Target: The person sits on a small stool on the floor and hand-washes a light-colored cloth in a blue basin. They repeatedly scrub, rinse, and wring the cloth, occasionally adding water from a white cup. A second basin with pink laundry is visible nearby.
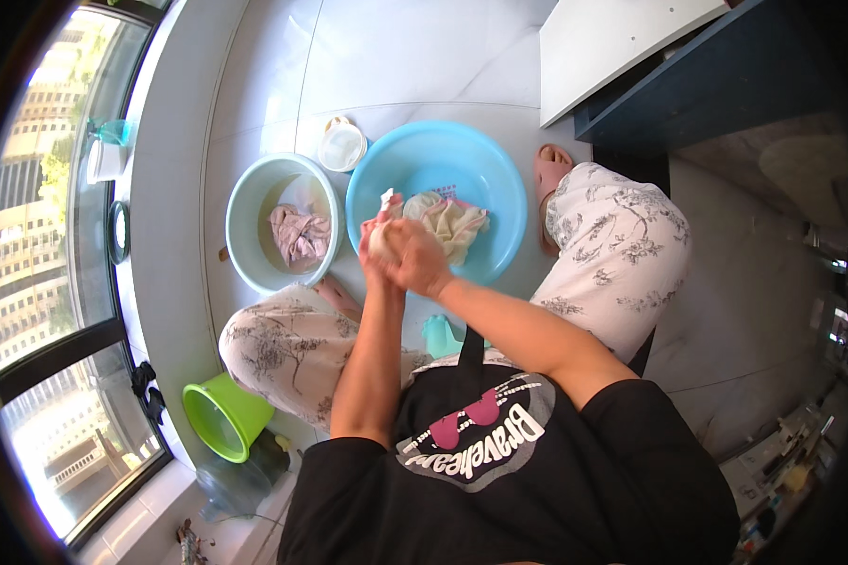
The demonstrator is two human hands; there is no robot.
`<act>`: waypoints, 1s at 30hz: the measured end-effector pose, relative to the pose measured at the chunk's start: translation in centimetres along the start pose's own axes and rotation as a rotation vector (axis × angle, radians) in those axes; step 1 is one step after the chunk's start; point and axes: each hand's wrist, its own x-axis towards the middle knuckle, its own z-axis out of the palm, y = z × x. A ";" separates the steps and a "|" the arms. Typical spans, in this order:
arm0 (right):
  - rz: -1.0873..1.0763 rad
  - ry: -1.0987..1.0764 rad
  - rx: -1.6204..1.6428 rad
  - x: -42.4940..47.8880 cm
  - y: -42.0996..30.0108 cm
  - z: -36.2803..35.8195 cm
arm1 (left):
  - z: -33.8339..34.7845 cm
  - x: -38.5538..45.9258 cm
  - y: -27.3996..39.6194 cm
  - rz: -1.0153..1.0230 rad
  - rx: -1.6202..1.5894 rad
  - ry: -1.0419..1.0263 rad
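Observation:
Above the near left side of a wide blue plastic basin point(487, 169), my two hands are pressed together. My left hand point(373, 247) and my right hand point(420, 258) are closed around a whitish bunched piece point(379, 242), probably cloth; my fingers hide most of it. A white tip point(387, 193) sticks out beyond the fingers. Inside the basin, just right of my hands, lies a crumpled cream cloth point(456, 226) with pink edging. To the left stands a pale blue tub point(237, 226) holding a pink cloth point(300, 233) in cloudy water.
Behind the tub and basin stands a small white container point(342, 147). A turquoise plastic stool point(439, 335) shows between my legs. Near the window ledge at lower left is a tilted green bucket point(219, 417). A white cabinet panel point(608, 49) borders the tiled floor at upper right.

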 end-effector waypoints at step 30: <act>0.760 0.048 0.836 3.5 5.7 -1.4 | 2.6 -1.2 -1.0 -0.123 -0.094 0.154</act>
